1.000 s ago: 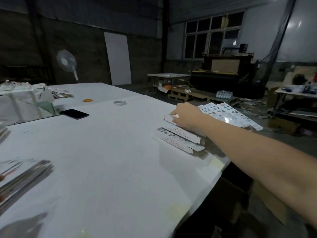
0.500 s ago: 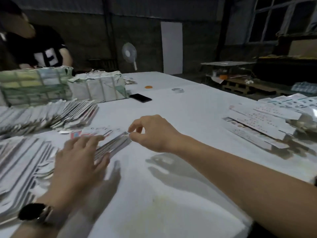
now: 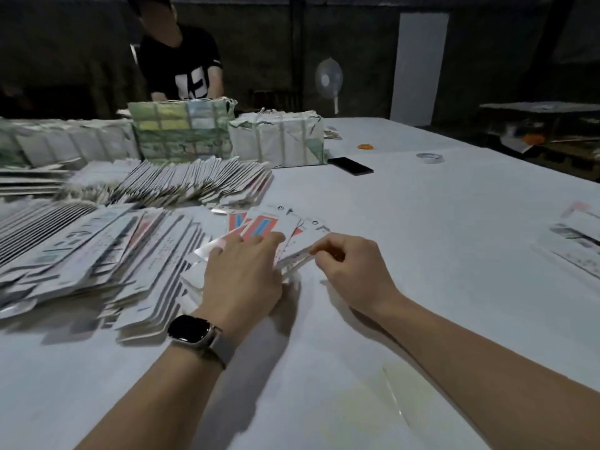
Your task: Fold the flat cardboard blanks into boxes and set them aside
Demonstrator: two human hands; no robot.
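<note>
- Left hand [image 3: 242, 280], smartwatch [image 3: 191, 331] on its wrist, lies flat with fingers straight, pressing the small stack of flat blanks [image 3: 276, 235] at frame centre on the white surface [image 3: 438, 254].
- Right hand [image 3: 352, 271] has its grip narrow, thumb and forefinger pinching the stack's right edge.
- Half a second ago the right hand hovered beside the stack, pinching nothing; now it touches the blanks.

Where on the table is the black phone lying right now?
In the head view the black phone lies flat on the white table, far side, right of centre, just right of the wrapped bundle and left of the tape roll.
</note>
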